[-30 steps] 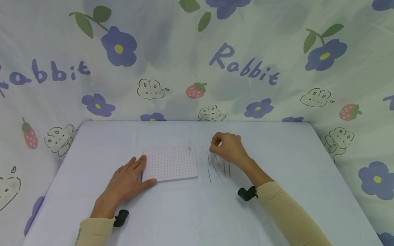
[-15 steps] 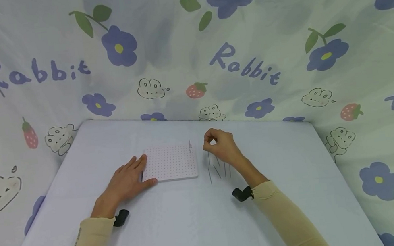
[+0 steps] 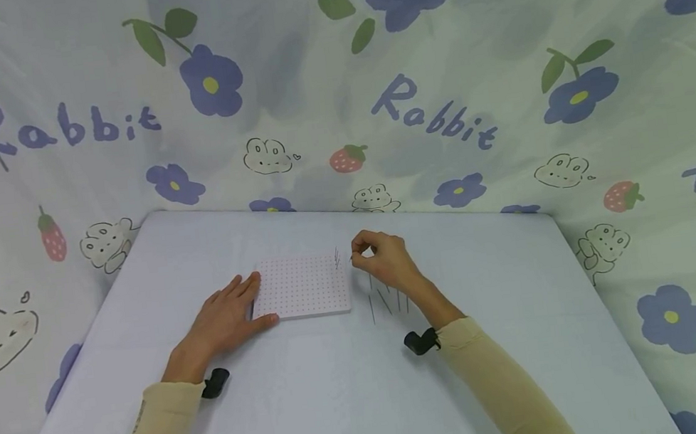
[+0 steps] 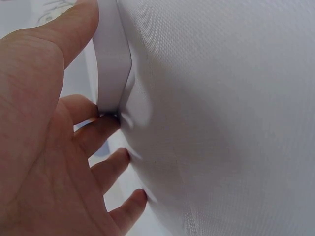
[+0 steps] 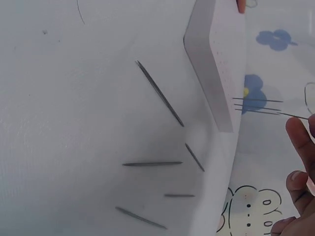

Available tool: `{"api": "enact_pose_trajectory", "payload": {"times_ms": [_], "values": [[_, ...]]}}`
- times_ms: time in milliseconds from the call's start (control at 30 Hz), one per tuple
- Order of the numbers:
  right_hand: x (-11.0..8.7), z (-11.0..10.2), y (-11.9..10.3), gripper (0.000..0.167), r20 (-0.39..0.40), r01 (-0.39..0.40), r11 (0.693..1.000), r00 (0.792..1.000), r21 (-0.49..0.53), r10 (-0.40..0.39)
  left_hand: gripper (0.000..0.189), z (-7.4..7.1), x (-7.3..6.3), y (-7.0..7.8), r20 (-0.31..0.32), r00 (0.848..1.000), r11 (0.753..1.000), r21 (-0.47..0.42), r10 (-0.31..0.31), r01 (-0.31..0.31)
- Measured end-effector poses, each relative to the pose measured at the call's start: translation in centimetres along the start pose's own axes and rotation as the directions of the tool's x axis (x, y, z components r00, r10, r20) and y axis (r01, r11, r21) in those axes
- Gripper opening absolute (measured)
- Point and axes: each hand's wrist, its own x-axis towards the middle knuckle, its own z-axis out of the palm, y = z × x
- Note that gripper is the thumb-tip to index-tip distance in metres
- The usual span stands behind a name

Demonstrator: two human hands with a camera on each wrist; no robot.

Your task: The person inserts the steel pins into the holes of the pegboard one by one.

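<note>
Behind the desk: a printed cloth (image 3: 294,87) of rabbits, strawberries and blue flowers hangs as a backdrop.
Desk: white-covered (image 3: 316,392); a crease or bump in the covering could let the board rock.
Board: white and dotted with a grid of holes (image 3: 301,290), it lies flat on the desk between the hands; a nudge at its right edge could slide it if the steadying hand slackens.
Left hand: at the board's left side (image 3: 227,320), fingers spread, thumb at the near edge, bracing it.
Right hand: just beyond the board's right edge (image 3: 391,258), thumb and forefinger pinching one slim rod.
Loose rods: several dark ones (image 5: 160,93) lie scattered right of the board; a low wrist could sweep them about.
Standing rods: three rise from the board's far right corner (image 5: 257,106), close together, so a careless approach could tilt one.
Held rod: at the fingertips (image 5: 288,114), so thin that it could roll in the pinch or miss a hole if angled.
</note>
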Motion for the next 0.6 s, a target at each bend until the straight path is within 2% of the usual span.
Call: {"api": "enact_pose_trajectory", "payload": {"times_ms": [167,600], "values": [[0.4,0.4,0.4,0.005,0.024,-0.027,1.0,0.999,-0.009,0.027,0.095,0.1,0.1,-0.1,0.01,1.0,1.0,0.008,-0.002,0.002],[2.2,1.8,1.6,0.004,0.027,-0.049,0.997,0.998,-0.053,0.05,0.095,0.0,0.0,0.0,0.014,1.0,1.0,0.004,-0.015,0.015]]}}
